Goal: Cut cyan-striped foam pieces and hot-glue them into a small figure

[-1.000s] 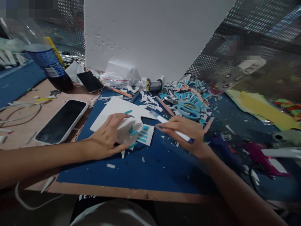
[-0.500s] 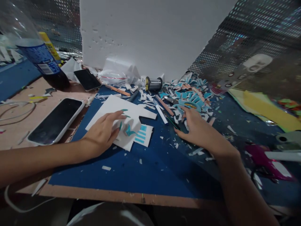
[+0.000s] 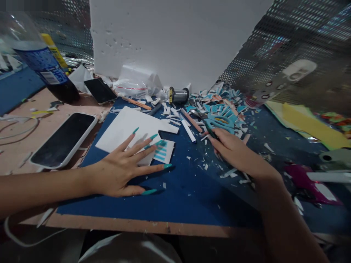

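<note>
My left hand (image 3: pixel 120 170) lies spread with long teal nails. Its fingers rest over the lower part of a cut white sheet (image 3: pixel 128 122) and reach onto a piece with light-blue stripes (image 3: pixel 161 153), partly hidden beneath them. My right hand (image 3: pixel 227 148) is closed around a slim dark green tool (image 3: pixel 209 127), whose kind I cannot make out. The tool's upper end sticks out above the fingers, beside light-blue-handled scissors (image 3: pixel 219 122). A white pen with a blue end (image 3: pixel 188 129) lies to the left of that hand.
Many white and blue scraps (image 3: pixel 225 104) are heaped at the back right. A wire spool (image 3: pixel 178 95) stands before a large white board (image 3: pixel 175 40). A phone (image 3: pixel 63 140) and a dark soda bottle (image 3: pixel 52 73) are on the left, a yellow sheet (image 3: pixel 315 126) on the right.
My left hand has spread its fingers and slid lower and to the right across the sheet. My right hand has closed on the dark tool that was lying under its fingertips.
</note>
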Demonstrator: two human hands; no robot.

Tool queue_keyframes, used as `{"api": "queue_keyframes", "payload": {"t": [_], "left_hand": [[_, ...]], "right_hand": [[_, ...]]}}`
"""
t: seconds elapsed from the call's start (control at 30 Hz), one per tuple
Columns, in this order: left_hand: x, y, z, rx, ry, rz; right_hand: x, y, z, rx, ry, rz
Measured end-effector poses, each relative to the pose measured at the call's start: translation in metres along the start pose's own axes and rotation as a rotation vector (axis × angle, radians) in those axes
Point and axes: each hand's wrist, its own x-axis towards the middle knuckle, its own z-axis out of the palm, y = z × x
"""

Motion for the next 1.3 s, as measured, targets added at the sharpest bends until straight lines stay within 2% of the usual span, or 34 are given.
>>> {"api": "queue_keyframes", "payload": {"t": [0.13,0.33,0.57,0.87,1.3], "left_hand": [[0.001,-0.002,0.001,-0.006,0.010,-0.029],[0.002,-0.007,0.001,-0.028,-0.031,-0.043],[0.004,-0.006,0.000,-0.060,-0.081,-0.061],[0.004,-0.005,0.000,-0.036,-0.104,-0.074],[0.005,-0.006,0.001,-0.006,-0.106,-0.086]], "right_hand": [[-0.002,-0.016,0.001,0.130,-0.018,-0.071],[-0.005,-0.032,0.009,0.131,0.039,-0.263],[-0.019,-0.050,0.010,-0.198,-0.031,-0.407],[-0.020,-0.059,0.009,-0.260,-0.228,-0.391],[-0.016,-0.066,0.014,-0.383,-0.320,-0.329]]}}
